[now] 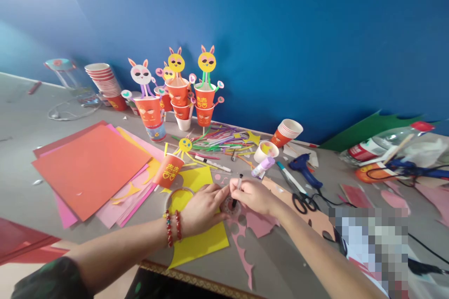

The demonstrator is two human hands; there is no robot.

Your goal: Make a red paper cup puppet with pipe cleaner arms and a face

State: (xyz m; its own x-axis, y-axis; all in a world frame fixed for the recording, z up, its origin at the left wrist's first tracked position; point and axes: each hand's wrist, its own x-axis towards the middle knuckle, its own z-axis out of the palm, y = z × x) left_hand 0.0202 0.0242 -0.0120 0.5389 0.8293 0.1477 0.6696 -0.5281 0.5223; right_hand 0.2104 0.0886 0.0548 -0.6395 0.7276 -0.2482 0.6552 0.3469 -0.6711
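With my right hand (249,195) I pinch a pen (240,179), its middle hidden; my left hand (202,208), thumb apart from fingers, partly covers the yellow paper (203,247).

In the near middle of the worktop (280,261), the right hand (247,192) holds a pen (240,180) nearly upright over a clear round piece (228,209). The left hand (206,203) rests just beside it, partly over a yellow sheet (206,243). Pink paper (259,224) lies near. Left is a paper stack (66,210), orange uppermost. Far, rabbit-eared figures (206,62) top red cups (149,112) before a blue wall (315,32). Right lie scissors (304,197) and a blue glue gun (303,165).
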